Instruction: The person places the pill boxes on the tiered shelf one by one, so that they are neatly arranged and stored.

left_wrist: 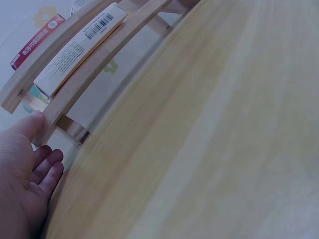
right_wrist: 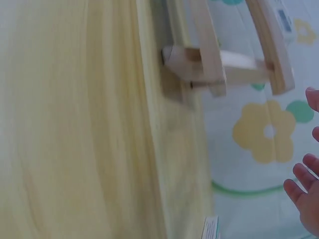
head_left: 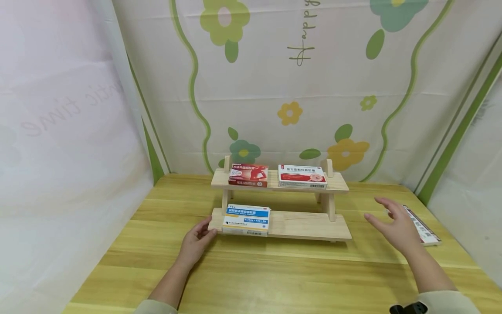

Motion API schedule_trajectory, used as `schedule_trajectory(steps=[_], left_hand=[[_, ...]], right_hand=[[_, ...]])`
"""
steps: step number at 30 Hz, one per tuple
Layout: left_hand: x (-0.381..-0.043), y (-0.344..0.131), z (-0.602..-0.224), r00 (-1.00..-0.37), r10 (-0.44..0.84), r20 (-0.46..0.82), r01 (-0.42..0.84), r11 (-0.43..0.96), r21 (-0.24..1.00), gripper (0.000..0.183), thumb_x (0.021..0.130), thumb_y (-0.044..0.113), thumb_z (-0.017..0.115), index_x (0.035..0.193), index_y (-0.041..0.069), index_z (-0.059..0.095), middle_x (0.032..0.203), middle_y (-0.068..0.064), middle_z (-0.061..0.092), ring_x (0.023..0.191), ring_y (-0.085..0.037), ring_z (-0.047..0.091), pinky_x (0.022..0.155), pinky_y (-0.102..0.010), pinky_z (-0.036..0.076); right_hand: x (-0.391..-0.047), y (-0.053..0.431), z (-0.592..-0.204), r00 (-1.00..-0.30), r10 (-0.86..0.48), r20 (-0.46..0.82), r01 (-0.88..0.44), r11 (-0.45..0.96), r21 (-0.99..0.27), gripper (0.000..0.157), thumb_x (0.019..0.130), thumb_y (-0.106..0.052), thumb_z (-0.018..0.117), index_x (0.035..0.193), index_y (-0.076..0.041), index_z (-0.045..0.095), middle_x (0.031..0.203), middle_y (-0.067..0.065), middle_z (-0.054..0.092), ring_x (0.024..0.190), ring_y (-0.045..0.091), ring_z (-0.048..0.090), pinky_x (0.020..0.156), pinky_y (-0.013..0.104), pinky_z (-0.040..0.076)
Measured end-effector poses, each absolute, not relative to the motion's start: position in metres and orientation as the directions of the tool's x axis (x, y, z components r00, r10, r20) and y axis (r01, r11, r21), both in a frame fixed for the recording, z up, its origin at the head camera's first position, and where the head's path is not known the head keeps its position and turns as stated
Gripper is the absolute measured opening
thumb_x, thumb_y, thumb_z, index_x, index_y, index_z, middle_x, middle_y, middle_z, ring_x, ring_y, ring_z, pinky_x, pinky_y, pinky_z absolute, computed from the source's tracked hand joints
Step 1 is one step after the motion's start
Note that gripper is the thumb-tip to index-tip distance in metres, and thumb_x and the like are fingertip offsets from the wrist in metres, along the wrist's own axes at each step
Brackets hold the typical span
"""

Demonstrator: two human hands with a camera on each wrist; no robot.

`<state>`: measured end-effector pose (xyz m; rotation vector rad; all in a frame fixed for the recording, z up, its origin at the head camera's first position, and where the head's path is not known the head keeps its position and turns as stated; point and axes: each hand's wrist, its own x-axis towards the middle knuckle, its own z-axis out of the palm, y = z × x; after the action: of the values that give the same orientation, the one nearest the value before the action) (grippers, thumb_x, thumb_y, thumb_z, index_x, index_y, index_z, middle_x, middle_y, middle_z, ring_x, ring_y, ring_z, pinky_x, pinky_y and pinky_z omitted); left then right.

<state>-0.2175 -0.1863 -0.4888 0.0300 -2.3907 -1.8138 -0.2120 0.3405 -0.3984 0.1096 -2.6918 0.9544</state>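
A small two-tier wooden display shelf (head_left: 310,224) stands on the table. My left hand (head_left: 194,245) grips the left end of its lower board, and the left wrist view shows the thumb against the board's end with fingers below. Close beside that hand, a blue and white medicine box (head_left: 246,220) leans on the lower tier. The upper tier carries a red medicine box (head_left: 249,175) and a white and red one (head_left: 302,176). To the right of the shelf, my right hand (head_left: 399,229) is raised with thumb and fingers apart, holding nothing. It partly covers another white box (head_left: 425,229) on the table.
The wooden table (head_left: 298,279) ends at a hanging flowered cloth (head_left: 259,87) behind the shelf. More cloth hangs along the left (head_left: 66,152) and right sides. A black device (head_left: 409,308) sits at the right wrist.
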Motion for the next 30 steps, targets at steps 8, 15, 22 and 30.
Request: schedule_trajectory(steps=[8, 15, 22, 30], left_hand=[[-0.218, -0.186, -0.489, -0.991, -0.103, 0.085, 0.055, 0.267, 0.962, 0.052, 0.093, 0.016, 0.068, 0.141, 0.003, 0.051, 0.133, -0.019, 0.060, 0.108, -0.016, 0.059, 0.085, -0.013, 0.048], [-0.216, -0.186, -0.487, -0.991, -0.099, 0.092, 0.063, 0.262, 0.963, 0.052, 0.094, 0.017, 0.068, 0.141, 0.004, 0.051, 0.133, -0.018, 0.060, 0.107, -0.016, 0.059, 0.085, -0.013, 0.048], [-0.214, -0.184, -0.484, -0.991, -0.102, 0.087, 0.058, 0.264, 0.963, 0.052, 0.093, 0.016, 0.068, 0.141, 0.004, 0.051, 0.128, -0.019, 0.062, 0.105, -0.015, 0.059, 0.084, -0.013, 0.048], [-0.215, -0.184, -0.485, -0.990, -0.110, 0.087, 0.054, 0.272, 0.961, 0.052, 0.093, 0.017, 0.068, 0.141, 0.005, 0.051, 0.129, -0.018, 0.062, 0.107, -0.016, 0.059, 0.084, -0.013, 0.048]], right_hand=[[-0.218, 0.385, -0.415, -0.962, 0.119, 0.245, -0.040, 0.829, -0.558, 0.075, 0.095, -0.046, 0.059, 0.148, 0.001, 0.034, 0.149, 0.039, 0.027, 0.123, 0.062, 0.033, 0.085, 0.072, 0.035], [-0.221, 0.416, -0.430, -0.956, 0.176, 0.236, 0.025, 0.846, -0.532, 0.078, 0.094, -0.047, 0.059, 0.145, 0.007, 0.036, 0.142, 0.043, 0.032, 0.122, 0.063, 0.033, 0.088, 0.070, 0.033], [-0.220, 0.445, -0.448, -0.958, 0.205, 0.198, 0.081, 0.861, -0.502, 0.079, 0.095, -0.048, 0.058, 0.140, 0.014, 0.038, 0.136, 0.043, 0.035, 0.117, 0.059, 0.036, 0.085, 0.066, 0.035], [-0.216, 0.466, -0.456, -0.961, 0.266, 0.078, 0.192, 0.843, -0.503, 0.086, 0.096, -0.055, 0.051, 0.144, 0.013, 0.030, 0.141, 0.046, 0.023, 0.121, 0.063, 0.025, 0.091, 0.071, 0.030]])
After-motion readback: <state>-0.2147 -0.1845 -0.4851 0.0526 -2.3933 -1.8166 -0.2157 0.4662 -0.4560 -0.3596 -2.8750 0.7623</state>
